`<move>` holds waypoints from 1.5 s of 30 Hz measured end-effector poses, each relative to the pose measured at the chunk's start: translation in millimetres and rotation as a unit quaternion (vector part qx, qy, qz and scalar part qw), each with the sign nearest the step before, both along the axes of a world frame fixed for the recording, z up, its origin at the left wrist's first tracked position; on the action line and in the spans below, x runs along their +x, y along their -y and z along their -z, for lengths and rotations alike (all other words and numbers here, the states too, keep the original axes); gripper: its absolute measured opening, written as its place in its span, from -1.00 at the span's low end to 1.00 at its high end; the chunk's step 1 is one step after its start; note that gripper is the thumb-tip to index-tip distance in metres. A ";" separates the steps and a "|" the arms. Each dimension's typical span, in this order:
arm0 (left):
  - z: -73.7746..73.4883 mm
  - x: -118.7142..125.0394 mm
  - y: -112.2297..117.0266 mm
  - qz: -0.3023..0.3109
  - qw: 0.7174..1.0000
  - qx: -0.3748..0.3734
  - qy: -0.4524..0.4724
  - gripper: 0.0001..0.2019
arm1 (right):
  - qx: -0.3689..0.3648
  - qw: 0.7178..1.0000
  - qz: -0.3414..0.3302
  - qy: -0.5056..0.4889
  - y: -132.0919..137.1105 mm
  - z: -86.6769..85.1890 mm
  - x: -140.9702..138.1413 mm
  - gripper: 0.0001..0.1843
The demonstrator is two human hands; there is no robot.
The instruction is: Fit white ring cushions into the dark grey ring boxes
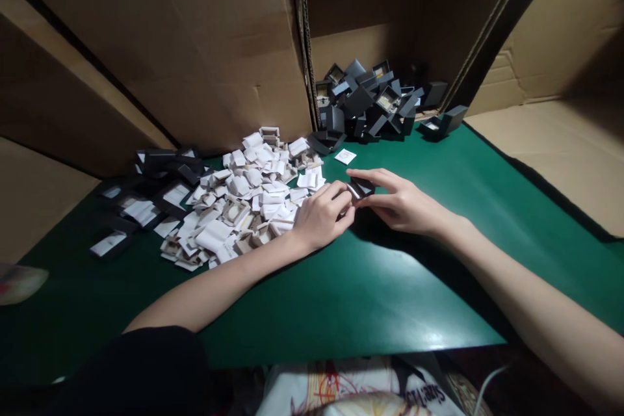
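Left hand (319, 214) and right hand (400, 205) both pinch one small dark box (361, 187), centre frame, over the worktop (341, 299). Apparently mid-assembly; fine alignment required.

Green mat (341, 299) — cardboard walls (195, 45).

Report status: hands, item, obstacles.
Left hand, right hand: both holding small dark box. White insert pile close beside left hand. Loose white card beyond box.

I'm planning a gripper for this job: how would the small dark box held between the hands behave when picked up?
Probably light: the left hand and right hand carry the small dark box with fingertips alone. Likely stiff, since similar ones in the pile of dark boxes keep square edges. Its flat faces suggest it won't roll.
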State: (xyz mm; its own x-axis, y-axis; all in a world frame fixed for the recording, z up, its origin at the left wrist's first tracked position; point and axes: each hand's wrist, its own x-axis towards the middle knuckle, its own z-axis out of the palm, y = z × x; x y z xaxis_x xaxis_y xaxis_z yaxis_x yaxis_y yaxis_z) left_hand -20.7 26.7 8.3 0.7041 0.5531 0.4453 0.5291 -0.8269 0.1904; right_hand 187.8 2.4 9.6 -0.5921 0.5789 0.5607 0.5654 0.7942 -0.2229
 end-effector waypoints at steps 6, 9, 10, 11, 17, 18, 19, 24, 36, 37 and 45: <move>0.4 3.4 -3.8 0.000 0.999 0.036 -0.030 -0.94 | 0.019 1.000 0.016 0.004 -0.8 -0.3 -0.6 -0.79; -2.6 4.7 -5.5 0.010 0.999 0.031 -0.036 -0.94 | 0.027 0.999 0.037 0.003 -0.4 -0.2 -4.5 -0.84; -3.5 5.0 -5.6 0.010 0.999 0.025 -0.035 -0.95 | 0.030 0.999 0.044 0.004 -0.2 -0.2 -5.6 -0.84; -4.2 5.2 -5.4 0.009 0.999 0.021 -0.033 -0.97 | 0.033 0.998 0.050 0.006 -0.1 -0.3 -6.4 -0.84; -1.0 3.1 -1.6 0.013 0.999 0.036 -0.038 -0.94 | 0.037 0.997 0.071 0.024 0.7 -1.1 -8.6 -0.83; 0.1 2.4 -1.5 0.019 0.998 0.039 -0.038 -0.92 | 0.038 0.996 0.071 0.026 0.9 -1.3 -8.8 -0.82; 1.2 1.8 -1.6 0.024 0.998 0.042 -0.038 -0.91 | 0.039 0.996 0.071 0.030 1.1 -1.6 -9.0 -0.82; 4.9 -1.4 -3.3 0.033 0.996 0.070 -0.054 -0.87 | 0.036 0.996 0.065 0.038 1.3 -1.2 -8.6 -0.81; 6.1 -3.3 0.2 0.068 0.985 0.131 -0.094 -0.78 | 0.008 1.000 0.011 0.014 1.5 7.5 2.8 -0.74; 6.2 -3.7 -0.6 0.077 0.984 0.127 -0.096 -0.77 | 0.006 1.000 0.009 0.011 1.1 7.3 2.9 -0.74; 2.0 -5.3 6.2 0.093 0.982 0.106 -0.127 -0.79 | -0.103 0.990 0.031 -0.091 2.8 7.4 6.5 -0.63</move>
State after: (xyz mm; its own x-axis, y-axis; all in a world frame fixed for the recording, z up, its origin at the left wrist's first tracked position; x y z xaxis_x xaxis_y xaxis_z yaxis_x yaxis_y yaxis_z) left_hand -25.9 20.5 6.4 0.8873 0.3184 0.3337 0.3737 -0.9203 -0.1156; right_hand 194.3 -0.5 2.2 -0.4523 0.7237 0.5213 0.5471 0.6867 -0.4786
